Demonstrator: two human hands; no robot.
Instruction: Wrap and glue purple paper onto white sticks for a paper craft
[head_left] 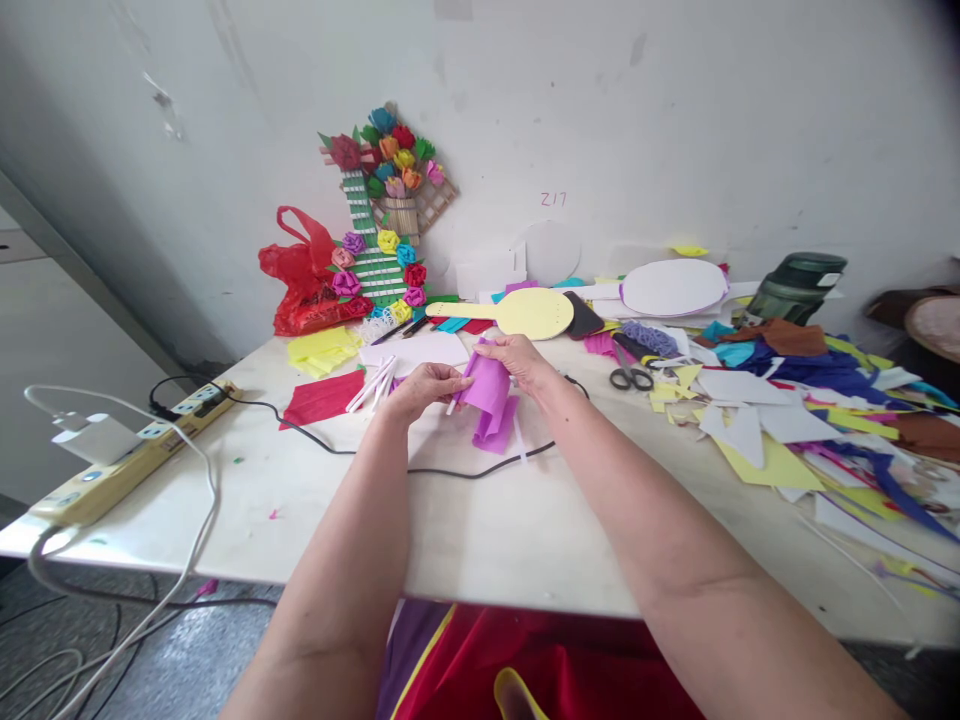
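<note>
Between my hands hangs a sheet of purple crepe paper (491, 395), its lower end curling above the table. My left hand (426, 390) pinches its left edge, where a thin white paper stick (451, 406) shows at the border. At the upper right corner, my right hand (517, 360) grips the same sheet with fingers closed. Several white paper sticks (373, 385) lie just left of my left hand, partly over a red crepe paper piece (322, 400). A narrow translucent strip (519, 438) lies beside the sheet's lower end.
A black cable (450, 473) crosses the table to a power strip (142, 455) at left. Scissors (631, 378) and heaped paper scraps (765, 400) lie right, near a green bottle (796, 288). Paper-flower decorations (379, 270), a red bag (300, 280) and a yellow paddle-shaped cutout (534, 313) stand behind.
</note>
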